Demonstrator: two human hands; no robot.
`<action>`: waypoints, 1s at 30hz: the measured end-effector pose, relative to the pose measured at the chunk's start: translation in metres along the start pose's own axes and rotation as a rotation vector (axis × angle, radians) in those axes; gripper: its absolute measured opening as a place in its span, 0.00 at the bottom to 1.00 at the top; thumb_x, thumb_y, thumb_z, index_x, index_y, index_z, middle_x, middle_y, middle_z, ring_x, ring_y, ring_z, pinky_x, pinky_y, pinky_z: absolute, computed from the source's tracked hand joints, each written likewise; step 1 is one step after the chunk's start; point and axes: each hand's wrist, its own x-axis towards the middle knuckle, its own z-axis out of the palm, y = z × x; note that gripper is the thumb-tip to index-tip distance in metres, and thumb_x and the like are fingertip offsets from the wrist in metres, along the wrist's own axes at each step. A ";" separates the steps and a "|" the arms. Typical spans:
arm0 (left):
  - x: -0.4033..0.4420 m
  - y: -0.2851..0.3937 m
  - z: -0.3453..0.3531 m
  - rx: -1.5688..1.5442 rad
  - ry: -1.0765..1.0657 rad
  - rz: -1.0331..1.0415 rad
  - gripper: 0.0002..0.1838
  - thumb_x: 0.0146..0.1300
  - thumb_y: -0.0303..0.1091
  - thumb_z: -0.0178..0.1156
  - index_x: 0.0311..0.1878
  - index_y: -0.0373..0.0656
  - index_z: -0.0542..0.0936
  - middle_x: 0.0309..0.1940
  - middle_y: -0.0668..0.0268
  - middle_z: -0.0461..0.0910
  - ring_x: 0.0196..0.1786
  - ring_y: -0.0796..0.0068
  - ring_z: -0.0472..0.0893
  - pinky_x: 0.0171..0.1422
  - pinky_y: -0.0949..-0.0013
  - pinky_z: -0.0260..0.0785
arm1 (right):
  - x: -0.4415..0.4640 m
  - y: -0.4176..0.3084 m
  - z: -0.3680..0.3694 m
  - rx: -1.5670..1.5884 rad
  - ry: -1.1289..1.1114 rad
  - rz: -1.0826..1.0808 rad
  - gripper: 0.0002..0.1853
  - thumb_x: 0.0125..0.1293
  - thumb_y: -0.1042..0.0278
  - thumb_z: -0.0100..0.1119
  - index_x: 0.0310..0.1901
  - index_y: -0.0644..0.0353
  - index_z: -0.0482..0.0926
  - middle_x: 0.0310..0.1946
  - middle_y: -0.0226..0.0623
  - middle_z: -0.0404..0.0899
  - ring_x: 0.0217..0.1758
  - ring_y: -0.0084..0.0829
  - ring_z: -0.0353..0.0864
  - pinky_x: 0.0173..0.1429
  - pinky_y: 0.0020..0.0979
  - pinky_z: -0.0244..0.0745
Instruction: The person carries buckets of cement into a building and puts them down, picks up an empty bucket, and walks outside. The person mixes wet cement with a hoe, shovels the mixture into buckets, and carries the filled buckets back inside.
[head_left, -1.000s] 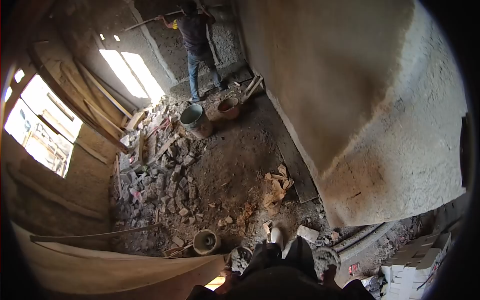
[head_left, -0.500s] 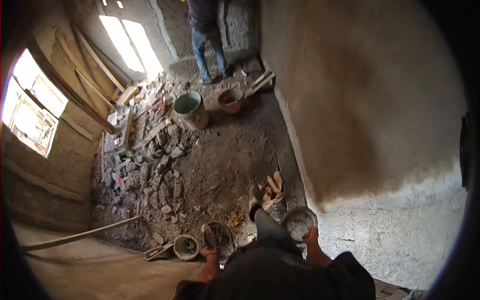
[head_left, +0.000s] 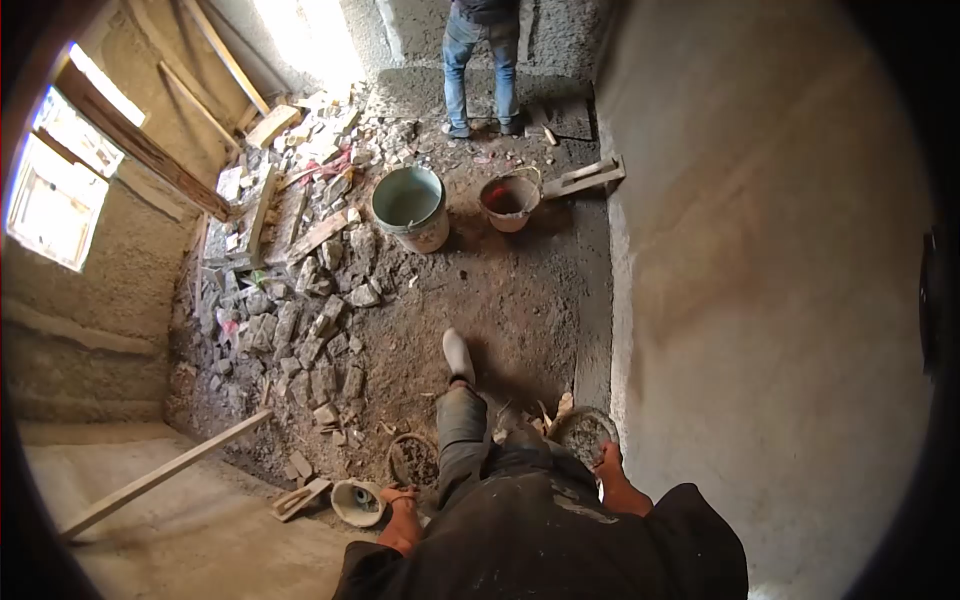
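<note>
My left hand (head_left: 399, 503) is closed at the near side of a bucket (head_left: 398, 452) with dark, lumpy material in it; its exact hold on the rim or handle is hard to make out. Against that hand in the view is a pale bucket (head_left: 347, 516) with something light inside. My right hand (head_left: 612, 472) grips the near edge of another bucket (head_left: 570, 418), which is filled with grey, coarse material. The two buckets hang on either side of my legs, partly covered by my dark clothing.
A large green-lined bucket (head_left: 428, 240) and a smaller bucket (head_left: 515, 221) stand ahead. Broken rubble (head_left: 325, 325) covers the left floor. A long plank (head_left: 165, 474) leans at lower left. A person (head_left: 482, 70) stands at the far wall; a plastered wall (head_left: 760, 250) rises on the right.
I have stepped forward, with my white-shod foot now ahead on the dirt. The far buckets and the person appear nearer. Both hands have kept hold of their buckets.
</note>
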 end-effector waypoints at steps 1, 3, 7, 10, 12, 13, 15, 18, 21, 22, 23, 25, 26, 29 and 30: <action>-0.003 0.004 0.023 0.010 -0.011 -0.025 0.09 0.50 0.31 0.44 0.33 0.37 0.60 0.24 0.55 0.60 0.24 0.60 0.59 0.27 0.54 0.55 | -0.006 -0.008 0.016 -0.031 0.053 0.018 0.10 0.44 0.69 0.48 0.16 0.52 0.57 0.09 0.30 0.50 0.09 0.27 0.50 0.17 0.32 0.50; -0.010 0.010 0.075 0.030 0.004 -0.061 0.09 0.49 0.30 0.43 0.33 0.38 0.58 0.22 0.58 0.57 0.22 0.61 0.56 0.25 0.54 0.53 | 0.006 -0.033 0.060 -0.030 0.020 0.059 0.11 0.45 0.71 0.47 0.16 0.51 0.55 0.09 0.29 0.49 0.10 0.26 0.47 0.18 0.30 0.48; -0.065 0.011 0.158 -0.150 0.167 -0.026 0.09 0.44 0.27 0.45 0.22 0.43 0.54 0.16 0.65 0.50 0.17 0.69 0.48 0.23 0.60 0.45 | 0.002 -0.101 0.149 -0.125 -0.081 -0.071 0.10 0.42 0.69 0.51 0.24 0.51 0.60 0.13 0.28 0.49 0.10 0.25 0.51 0.17 0.32 0.51; -0.077 0.010 0.217 -0.252 0.013 0.003 0.13 0.41 0.28 0.45 0.16 0.47 0.49 0.12 0.69 0.45 0.15 0.72 0.43 0.22 0.63 0.44 | -0.005 -0.144 0.205 -0.215 -0.158 -0.120 0.11 0.42 0.69 0.52 0.24 0.51 0.59 0.13 0.28 0.49 0.10 0.25 0.51 0.19 0.31 0.53; -0.069 0.007 0.252 -0.234 -0.051 0.025 0.15 0.39 0.28 0.45 0.15 0.49 0.46 0.11 0.70 0.43 0.14 0.73 0.42 0.21 0.64 0.43 | -0.003 -0.167 0.256 -0.193 -0.225 -0.155 0.10 0.42 0.70 0.52 0.24 0.53 0.60 0.13 0.28 0.49 0.09 0.25 0.50 0.17 0.31 0.53; -0.061 0.009 0.274 -0.276 -0.087 -0.017 0.15 0.38 0.28 0.45 0.14 0.49 0.47 0.10 0.70 0.43 0.13 0.73 0.43 0.20 0.65 0.45 | -0.006 -0.177 0.284 -0.233 -0.095 -0.184 0.09 0.40 0.71 0.53 0.20 0.54 0.60 0.11 0.27 0.49 0.08 0.25 0.49 0.15 0.32 0.53; -0.048 0.007 0.325 -0.319 -0.122 -0.056 0.14 0.38 0.28 0.45 0.12 0.49 0.48 0.09 0.71 0.43 0.12 0.72 0.44 0.20 0.65 0.46 | 0.007 -0.187 0.331 -0.304 -0.172 -0.275 0.12 0.39 0.69 0.53 0.12 0.55 0.58 0.07 0.28 0.51 0.09 0.24 0.53 0.16 0.28 0.52; -0.033 0.005 0.408 -0.263 -0.235 -0.009 0.13 0.36 0.28 0.44 0.11 0.50 0.50 0.08 0.70 0.45 0.11 0.73 0.47 0.19 0.66 0.49 | 0.052 -0.198 0.415 -0.392 -0.234 -0.358 0.10 0.40 0.68 0.54 0.13 0.57 0.63 0.07 0.29 0.57 0.10 0.23 0.56 0.15 0.27 0.52; 0.000 -0.014 0.488 -0.227 -0.242 0.003 0.13 0.36 0.28 0.44 0.10 0.49 0.50 0.07 0.70 0.46 0.11 0.73 0.47 0.20 0.66 0.49 | 0.092 -0.215 0.498 -0.435 -0.377 -0.409 0.08 0.39 0.67 0.54 0.14 0.57 0.66 0.08 0.29 0.59 0.10 0.23 0.57 0.15 0.28 0.52; 0.005 -0.021 0.511 -0.254 -0.258 0.027 0.13 0.34 0.27 0.43 0.10 0.50 0.49 0.08 0.72 0.44 0.12 0.75 0.44 0.18 0.69 0.43 | 0.111 -0.215 0.518 -0.434 -0.376 -0.392 0.08 0.39 0.67 0.54 0.14 0.57 0.66 0.08 0.29 0.59 0.10 0.23 0.57 0.15 0.28 0.52; 0.012 -0.028 0.533 -0.250 -0.254 0.040 0.13 0.34 0.27 0.43 0.10 0.50 0.49 0.08 0.72 0.44 0.12 0.75 0.44 0.18 0.69 0.43 | 0.130 -0.215 0.542 -0.491 -0.411 -0.413 0.07 0.39 0.67 0.54 0.14 0.56 0.66 0.09 0.28 0.58 0.10 0.23 0.57 0.16 0.27 0.53; 0.022 -0.043 0.574 -0.202 -0.261 0.043 0.13 0.33 0.27 0.43 0.10 0.51 0.49 0.08 0.71 0.44 0.12 0.75 0.46 0.18 0.69 0.44 | 0.167 -0.216 0.586 -0.554 -0.441 -0.420 0.07 0.39 0.66 0.54 0.15 0.54 0.67 0.09 0.28 0.57 0.10 0.23 0.56 0.16 0.27 0.53; 0.033 -0.049 0.591 -0.178 -0.265 0.006 0.13 0.33 0.27 0.43 0.09 0.50 0.49 0.07 0.71 0.45 0.11 0.75 0.47 0.18 0.69 0.44 | 0.184 -0.210 0.600 -0.585 -0.492 -0.471 0.07 0.39 0.66 0.54 0.15 0.54 0.67 0.10 0.27 0.58 0.11 0.22 0.57 0.17 0.26 0.53; 0.062 -0.076 0.635 -0.142 -0.370 0.007 0.14 0.31 0.27 0.45 0.10 0.50 0.49 0.07 0.71 0.45 0.11 0.75 0.46 0.19 0.69 0.45 | 0.225 -0.197 0.632 -0.712 -0.569 -0.534 0.06 0.41 0.65 0.53 0.16 0.54 0.67 0.11 0.24 0.59 0.13 0.19 0.57 0.17 0.24 0.53; 0.068 -0.086 0.648 -0.139 -0.384 -0.009 0.14 0.31 0.27 0.45 0.10 0.50 0.49 0.07 0.71 0.45 0.12 0.74 0.46 0.19 0.69 0.46 | 0.227 -0.197 0.642 -0.679 -0.593 -0.483 0.07 0.42 0.65 0.54 0.17 0.54 0.68 0.11 0.24 0.59 0.13 0.19 0.57 0.17 0.24 0.53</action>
